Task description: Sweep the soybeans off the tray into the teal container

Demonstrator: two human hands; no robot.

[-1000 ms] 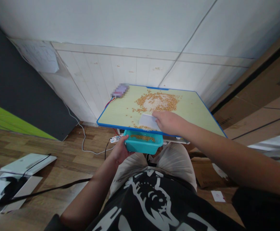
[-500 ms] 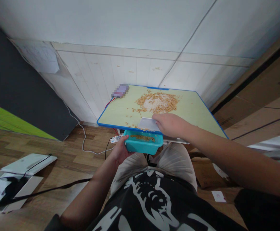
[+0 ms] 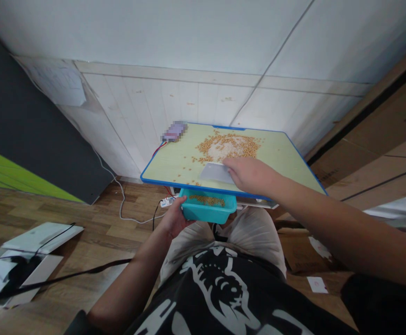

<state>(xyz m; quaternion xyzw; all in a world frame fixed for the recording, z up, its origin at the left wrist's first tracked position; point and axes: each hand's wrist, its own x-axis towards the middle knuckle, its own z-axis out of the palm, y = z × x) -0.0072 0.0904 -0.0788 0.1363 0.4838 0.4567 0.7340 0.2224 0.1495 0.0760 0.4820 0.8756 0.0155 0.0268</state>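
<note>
My left hand [image 3: 175,217] grips the left end of a teal plastic basket-like tub [image 3: 208,215], held just below the table's front edge. Small yellow-green grains [image 3: 208,200] lie along its bottom. Over the front of the table my right hand [image 3: 246,173] is closed on a flat, whitish translucent scraper [image 3: 216,172], which is tilted near the surface. Behind the scraper spreads a pile of tan beans [image 3: 249,148] around a heap of white grains that look like rice [image 3: 223,148]. A few beans lie loose to the left of the scraper.
The pale yellow table [image 3: 282,160] has a blue rim and stands against a white wall [image 3: 136,107]. A blurred purple item [image 3: 175,131] with red wires sits at its back left corner. Cardboard [image 3: 373,139] leans at right. A power strip [image 3: 168,202] and cables are at lower left.
My right hand has moved the scraper back from the front edge toward the pile. Beans that lay at the edge by the scraper are no longer seen there. The tub has stayed put.
</note>
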